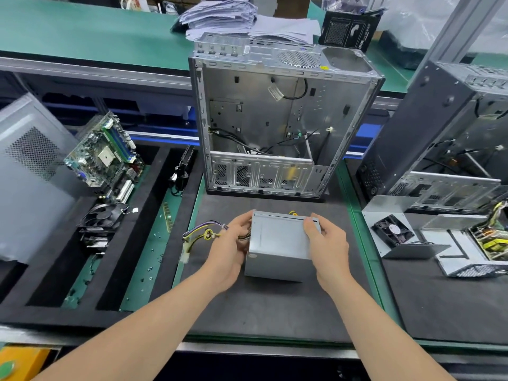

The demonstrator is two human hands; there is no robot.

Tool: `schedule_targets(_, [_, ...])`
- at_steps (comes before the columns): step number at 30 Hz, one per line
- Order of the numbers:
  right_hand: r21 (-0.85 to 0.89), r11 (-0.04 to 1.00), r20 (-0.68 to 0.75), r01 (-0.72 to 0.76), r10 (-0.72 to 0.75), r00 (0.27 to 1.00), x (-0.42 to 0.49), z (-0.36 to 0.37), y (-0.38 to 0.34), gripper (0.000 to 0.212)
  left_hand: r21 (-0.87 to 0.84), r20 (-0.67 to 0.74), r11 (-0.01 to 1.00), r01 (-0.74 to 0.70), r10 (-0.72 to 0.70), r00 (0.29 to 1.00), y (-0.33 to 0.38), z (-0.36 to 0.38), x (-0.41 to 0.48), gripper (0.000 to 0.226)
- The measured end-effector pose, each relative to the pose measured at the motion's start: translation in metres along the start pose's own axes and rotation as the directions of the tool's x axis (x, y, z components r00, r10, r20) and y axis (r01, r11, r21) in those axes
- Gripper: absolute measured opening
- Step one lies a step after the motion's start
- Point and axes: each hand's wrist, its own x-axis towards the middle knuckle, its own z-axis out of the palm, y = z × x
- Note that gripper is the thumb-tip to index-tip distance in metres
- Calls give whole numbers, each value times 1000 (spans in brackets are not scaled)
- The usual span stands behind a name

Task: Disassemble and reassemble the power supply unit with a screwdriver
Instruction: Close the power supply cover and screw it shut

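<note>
A grey metal power supply unit (277, 247) sits on the dark mat (269, 306) in front of me, closed, its plain lid facing up. My left hand (231, 248) grips its left side, where the cable bundle (203, 233) of yellow, purple and black wires leaves the box. My right hand (327, 243) holds the right side, thumb curled over the top face. No screwdriver is in view.
An open, gutted computer case (275, 119) stands just behind the unit. A motherboard (105, 155), a fan (101, 215) and loose screws lie in foam trays on the left. At right are another case (450, 127), a loose fan (393, 229) and an opened power supply (478, 246).
</note>
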Motion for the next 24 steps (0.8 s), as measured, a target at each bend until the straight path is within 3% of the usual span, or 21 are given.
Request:
schedule_targets(7, [-62, 998, 75, 6, -1, 997, -6, -3, -6, 46, -11, -38, 1000, -24, 24, 999, -3, 4, -5, 55])
schedule_targets(10, [-270, 955, 111, 125, -98, 989, -10, 0, -14, 49, 6, -54, 1000, -18, 19, 998, -5, 8, -10, 49])
schedule_targets(12, [-577, 727, 150, 372, -353, 924, -14, 4, -26, 49, 7, -47, 1000, -3, 3, 999, -7, 8, -12, 47])
schedule_targets(13, [-645, 581, 238, 497, -465, 853, -15, 7, -33, 47, 8, -33, 1000, 1, -1, 999, -8, 8, -13, 46])
schedule_targets(14, [-628, 512, 351, 586, -486, 801, -14, 11, -41, 47, 14, -18, 1000, 2, -2, 1000, -10, 7, -13, 46])
schedule_targets(16, [-545, 541, 548, 641, -349, 760, -15, 19, -54, 55, 49, -3, 999, -18, 18, 1000, -13, 2, -14, 44])
schedule_targets(18, [-561, 443, 662, 700, -268, 700, -13, 23, -53, 70, 87, 23, 995, -57, 55, 998, -16, -4, -16, 45])
schedule_targets(21, [-588, 281, 713, 758, -263, 650, -13, 17, -43, 93, 103, 99, 989, -110, 99, 990, -19, -16, -15, 43])
schedule_targets(24, [-614, 172, 689, 770, -360, 629, -15, 16, -33, 92, 100, 81, 986, -135, 127, 989, -25, -19, -11, 43])
